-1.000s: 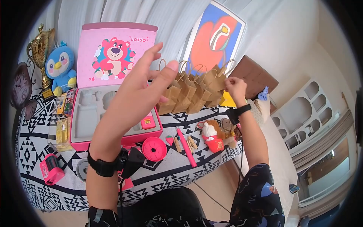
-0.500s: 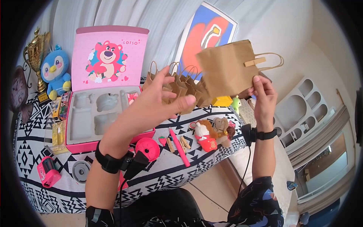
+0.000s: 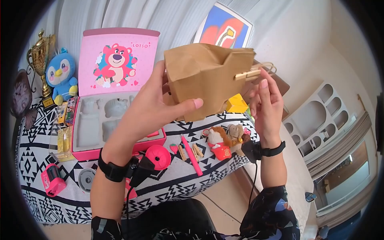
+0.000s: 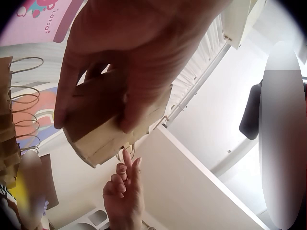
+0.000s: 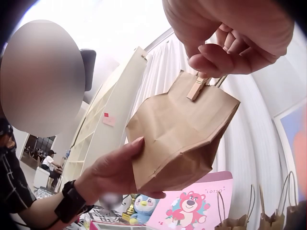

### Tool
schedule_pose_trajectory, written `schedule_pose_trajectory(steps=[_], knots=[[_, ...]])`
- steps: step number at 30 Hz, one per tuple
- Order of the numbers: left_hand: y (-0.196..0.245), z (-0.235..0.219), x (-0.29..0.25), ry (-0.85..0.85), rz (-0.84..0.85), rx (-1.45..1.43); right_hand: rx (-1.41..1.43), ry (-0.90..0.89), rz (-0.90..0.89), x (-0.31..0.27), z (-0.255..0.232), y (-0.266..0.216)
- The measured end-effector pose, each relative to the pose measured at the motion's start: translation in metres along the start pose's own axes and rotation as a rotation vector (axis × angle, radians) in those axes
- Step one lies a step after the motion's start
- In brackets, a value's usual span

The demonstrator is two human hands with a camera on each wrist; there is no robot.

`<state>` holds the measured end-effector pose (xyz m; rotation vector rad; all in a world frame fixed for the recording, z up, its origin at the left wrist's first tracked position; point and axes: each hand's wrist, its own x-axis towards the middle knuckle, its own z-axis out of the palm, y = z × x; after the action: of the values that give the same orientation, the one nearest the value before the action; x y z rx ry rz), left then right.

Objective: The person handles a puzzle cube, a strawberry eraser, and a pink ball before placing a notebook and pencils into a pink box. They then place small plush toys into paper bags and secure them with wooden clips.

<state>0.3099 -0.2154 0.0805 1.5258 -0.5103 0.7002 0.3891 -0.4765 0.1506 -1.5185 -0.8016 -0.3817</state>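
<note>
A brown paper bag (image 3: pixel 208 76) is held up on its side in front of me, its twisted handles to the right. My left hand (image 3: pixel 154 102) grips the bag by its bottom end, thumb across the near face. At the bag's mouth sits a wooden clothespin (image 3: pixel 247 75). My right hand (image 3: pixel 269 106) pinches the outer end of that clothespin, as the right wrist view shows with the clothespin (image 5: pixel 197 88) just under the fingertips. More brown paper bags (image 5: pixel 232 223) stand in a row behind, mostly hidden by the held bag in the head view.
An open pink box (image 3: pixel 120 154) stands left on the patterned cloth. Near the front lie a pink round part (image 3: pixel 158 157), a pink pen-like tool (image 3: pixel 192 156) and loose clothespins (image 3: pixel 197 151). Plush toys (image 3: pixel 220 142) and a yellow box (image 3: pixel 237 104) are to the right.
My right hand reached to the row of bags, then lifted one out. The bag has moved left into my left hand, which was open before, and the right hand has shifted to the clothespin.
</note>
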Motion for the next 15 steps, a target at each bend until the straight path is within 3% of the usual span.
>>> schedule_pose_trajectory(steps=[2,4,10,12,14,15], knots=[[0.005,0.001,-0.002,-0.017,-0.04,0.01,0.108,-0.063,0.113,0.002,0.001,0.001],[0.005,0.0,-0.003,-0.029,-0.079,0.022,0.139,-0.077,0.105,0.006,-0.008,0.012],[-0.001,-0.019,-0.002,0.012,-0.089,0.1,0.174,-0.023,-0.097,0.0,-0.027,0.029],[-0.003,-0.029,-0.001,0.085,-0.156,0.111,0.173,-0.072,-0.059,-0.004,-0.033,0.04],[-0.004,-0.036,-0.001,0.107,-0.153,0.092,-0.241,-0.219,0.29,-0.017,-0.027,0.05],[0.001,-0.038,-0.002,0.128,-0.196,0.079,-0.356,-0.305,0.332,-0.024,-0.021,0.059]])
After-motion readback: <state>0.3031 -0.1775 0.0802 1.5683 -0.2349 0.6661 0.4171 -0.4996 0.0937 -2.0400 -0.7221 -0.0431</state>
